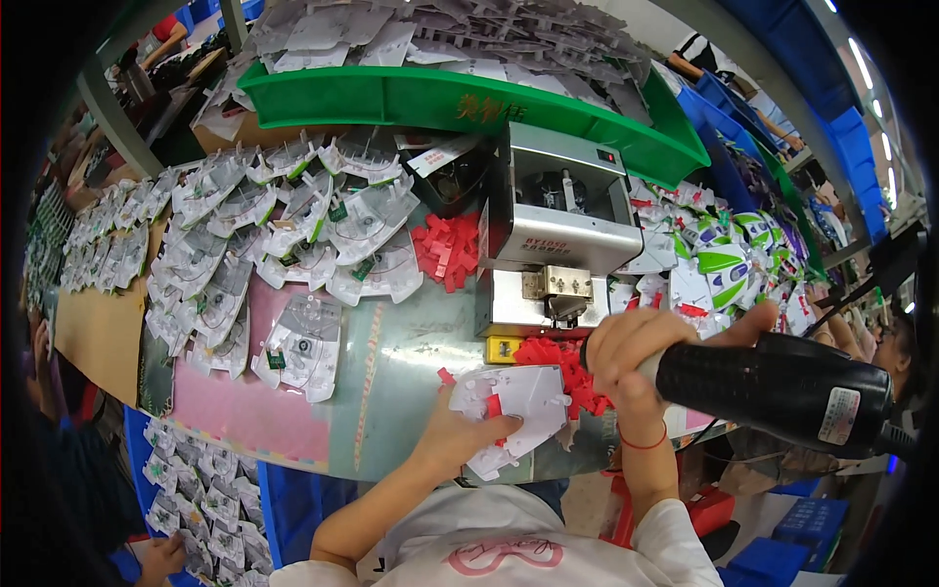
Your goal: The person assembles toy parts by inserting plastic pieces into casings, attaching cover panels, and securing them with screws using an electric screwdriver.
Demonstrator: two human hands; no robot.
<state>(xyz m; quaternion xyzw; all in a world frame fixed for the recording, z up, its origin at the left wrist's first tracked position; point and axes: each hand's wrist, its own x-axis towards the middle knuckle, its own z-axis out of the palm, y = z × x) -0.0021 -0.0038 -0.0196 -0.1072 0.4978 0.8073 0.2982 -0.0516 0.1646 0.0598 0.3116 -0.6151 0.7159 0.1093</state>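
My left hand (457,428) is closed on a white plastic shell (538,396) above the table's front edge, its thumb lying over a red plastic piece (493,406) on the shell. To the right, the fingers of my right hand (636,357) wrap around the front end of a thick black corded tool (763,391), which looks like an electric screwdriver. Its tip is hidden by my fingers. Just beyond the shell lies a pile of red plastic pieces (567,367), next to a small yellow block (503,349).
A silver and black machine (558,215) stands behind my hands. More red pieces (447,249) lie left of it. Rows of white shells (210,264) cover the left side; green and white shells (729,264) are heaped right. A green tray (391,99) stands behind. Another person's hand (162,558) shows lower left.
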